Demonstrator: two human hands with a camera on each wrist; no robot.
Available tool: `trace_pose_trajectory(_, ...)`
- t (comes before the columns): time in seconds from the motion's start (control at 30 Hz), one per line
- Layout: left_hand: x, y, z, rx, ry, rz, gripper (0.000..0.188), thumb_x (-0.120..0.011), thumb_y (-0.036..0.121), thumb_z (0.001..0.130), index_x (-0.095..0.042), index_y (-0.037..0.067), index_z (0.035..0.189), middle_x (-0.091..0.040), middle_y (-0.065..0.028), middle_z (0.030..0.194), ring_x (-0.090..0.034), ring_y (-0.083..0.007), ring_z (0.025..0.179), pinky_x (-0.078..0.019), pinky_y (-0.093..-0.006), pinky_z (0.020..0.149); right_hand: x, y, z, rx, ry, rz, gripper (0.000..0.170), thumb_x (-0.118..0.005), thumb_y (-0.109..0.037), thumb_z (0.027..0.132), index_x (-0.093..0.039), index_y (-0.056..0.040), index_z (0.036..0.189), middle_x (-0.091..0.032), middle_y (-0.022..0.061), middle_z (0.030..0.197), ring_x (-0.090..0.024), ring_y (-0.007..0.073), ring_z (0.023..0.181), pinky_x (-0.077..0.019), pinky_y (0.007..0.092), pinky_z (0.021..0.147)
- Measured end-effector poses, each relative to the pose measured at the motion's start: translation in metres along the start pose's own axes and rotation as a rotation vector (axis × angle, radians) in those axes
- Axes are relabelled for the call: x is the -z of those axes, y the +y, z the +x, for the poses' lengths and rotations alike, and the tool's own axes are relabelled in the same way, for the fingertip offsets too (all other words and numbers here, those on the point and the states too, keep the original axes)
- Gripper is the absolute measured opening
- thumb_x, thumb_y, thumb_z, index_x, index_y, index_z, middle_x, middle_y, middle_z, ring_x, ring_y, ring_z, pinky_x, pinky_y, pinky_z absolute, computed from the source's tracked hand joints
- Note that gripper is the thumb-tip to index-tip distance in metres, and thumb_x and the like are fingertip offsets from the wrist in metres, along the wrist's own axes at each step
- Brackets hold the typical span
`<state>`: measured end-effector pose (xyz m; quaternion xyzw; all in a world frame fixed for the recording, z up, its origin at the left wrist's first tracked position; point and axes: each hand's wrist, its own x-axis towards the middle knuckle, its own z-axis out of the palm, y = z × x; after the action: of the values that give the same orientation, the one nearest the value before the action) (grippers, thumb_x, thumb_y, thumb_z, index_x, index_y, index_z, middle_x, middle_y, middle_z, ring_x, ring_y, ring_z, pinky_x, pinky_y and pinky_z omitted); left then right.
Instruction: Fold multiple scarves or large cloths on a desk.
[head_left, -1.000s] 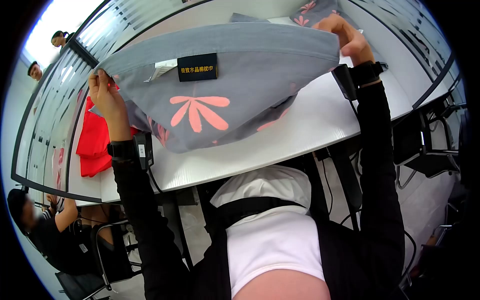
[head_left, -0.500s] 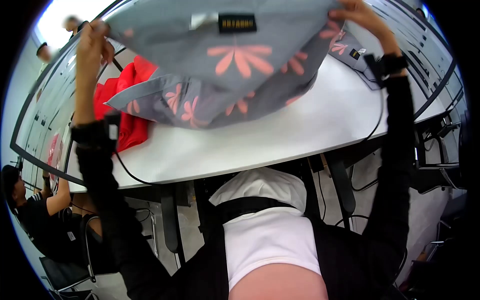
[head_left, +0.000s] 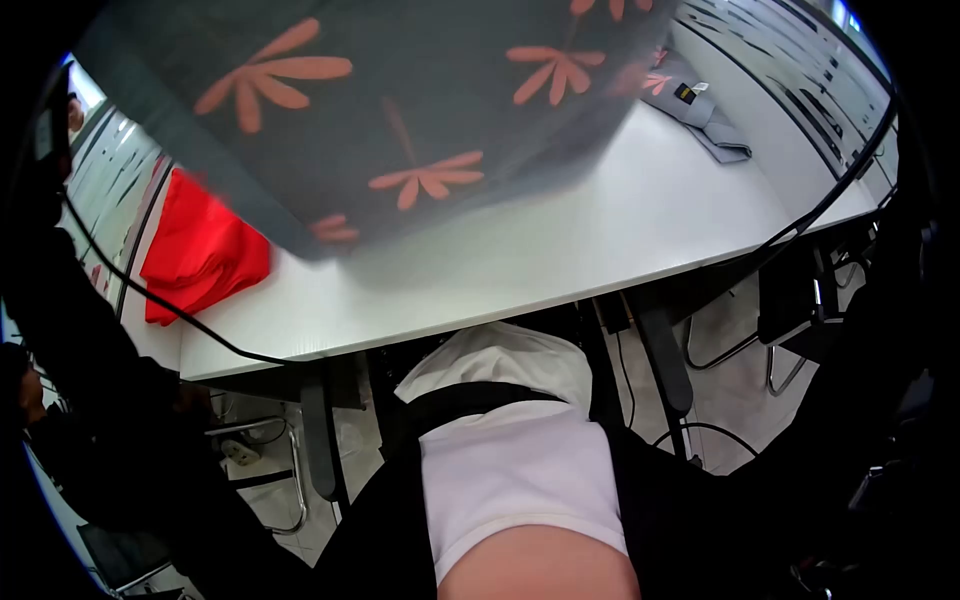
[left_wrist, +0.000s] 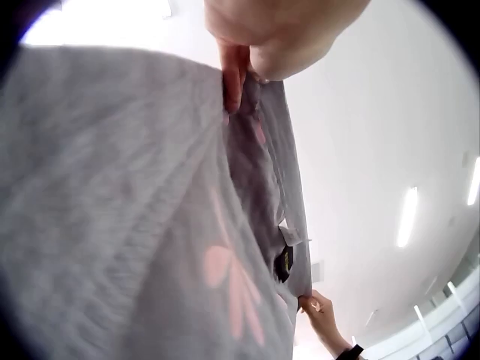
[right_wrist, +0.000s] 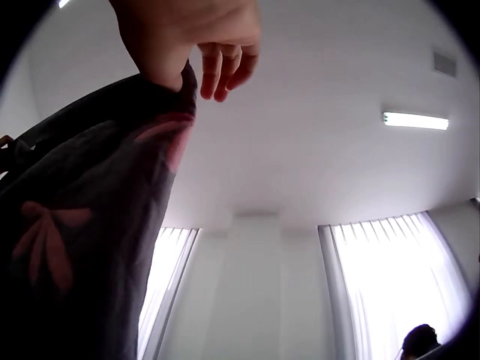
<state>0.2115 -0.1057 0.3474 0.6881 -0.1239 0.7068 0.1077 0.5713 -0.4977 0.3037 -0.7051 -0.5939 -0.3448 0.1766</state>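
Observation:
A grey pillowcase (head_left: pixel 430 110) with pink flower prints hangs raised over the white table, filling the top of the head view. My left hand (left_wrist: pixel 285 34) pinches one upper corner, its fingertips at the open edge. At the opposite corner, my right hand (right_wrist: pixel 195 34) grips the cloth between thumb and fingers, the other fingers loosely bent. Between the two layers, the left wrist view shows a gap with a small black label (left_wrist: pixel 283 262) on the inside. Both hands are above the head view's frame.
On the left of the white table (head_left: pixel 500 260) lies a folded red cloth (head_left: pixel 205 250). A second grey printed cloth (head_left: pixel 700 110) lies at the back right near the glass partition. A black cable (head_left: pixel 170 300) hangs from the left wrist across the table's edge.
Both hands have lifted the pillowcase up and spread farther apart, out of the head view. The cloth now hangs more open, and the red cloth is less covered.

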Motion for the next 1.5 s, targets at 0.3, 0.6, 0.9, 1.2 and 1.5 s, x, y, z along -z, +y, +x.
trace_pose_trajectory(0.3, 0.01, -0.022, -0.033, 0.188, -0.051, 0.081, 0.016, -0.045, 0.007, 0.087, -0.045, -0.006, 0.096, -0.056, -0.0151, 0.076, -0.055, -0.0225, 0.06, -0.0497, -0.0271, 0.052, 0.015, 0.017, -0.031, -0.119, -0.012, 0.043, 0.009, -0.06, -0.009, 0.083, -0.062, -0.0033, 0.09, -0.062, 0.0059, 0.081, -0.059, 0.013, 0.072, -0.0475, 0.0229, 0.065)
trace_pose_trajectory(0.6, 0.023, -0.025, -0.054, 0.254, -0.092, 0.116, 0.016, -0.043, 0.005, 0.085, -0.047, -0.004, 0.097, -0.057, -0.0147, 0.081, -0.056, -0.0223, 0.068, -0.0481, -0.0273, 0.059, 0.029, 0.022, -0.026, -0.153, 0.077, 0.087, 0.01, -0.058, -0.009, 0.084, -0.062, -0.0049, 0.092, -0.063, 0.0078, 0.084, -0.061, 0.015, 0.072, -0.0487, 0.0221, 0.064)
trace_pose_trajectory(0.9, 0.04, -0.016, -0.075, 0.271, -0.119, 0.142, 0.018, -0.042, 0.004, 0.083, -0.048, -0.002, 0.099, -0.058, -0.0144, 0.086, -0.057, -0.022, 0.075, -0.0464, -0.0276, 0.066, 0.04, 0.012, -0.034, -0.175, 0.156, 0.152, 0.011, -0.056, -0.01, 0.086, -0.062, -0.0065, 0.094, -0.065, 0.0097, 0.086, -0.063, 0.017, 0.072, -0.0498, 0.0213, 0.063)
trace_pose_trajectory(1.2, 0.058, 0.047, -0.156, 0.442, -0.285, 0.149, 0.022, -0.041, 0.003, 0.081, -0.05, -0.001, 0.101, -0.06, -0.0141, 0.09, -0.058, -0.0218, 0.083, -0.0447, -0.0278, 0.073, 0.022, -0.056, -0.103, -0.099, -0.162, 0.38, 0.013, -0.054, -0.01, 0.088, -0.063, -0.0081, 0.097, -0.066, 0.0116, 0.089, -0.065, 0.019, 0.072, -0.051, 0.0205, 0.063)
trace_pose_trajectory(1.5, 0.064, 0.221, -0.195, 0.715, -1.493, -0.222, 0.02, -0.046, -0.01, 0.073, -0.052, -0.003, 0.091, -0.063, -0.0171, 0.082, -0.063, -0.0276, 0.07, -0.0486, -0.0316, 0.066, -0.012, -0.147, -0.189, 0.253, -0.781, 0.637, 0.017, -0.061, -0.01, 0.072, -0.049, 0.0003, 0.074, -0.056, 0.0159, 0.079, -0.055, 0.032, 0.062, -0.043, 0.0343, 0.053)
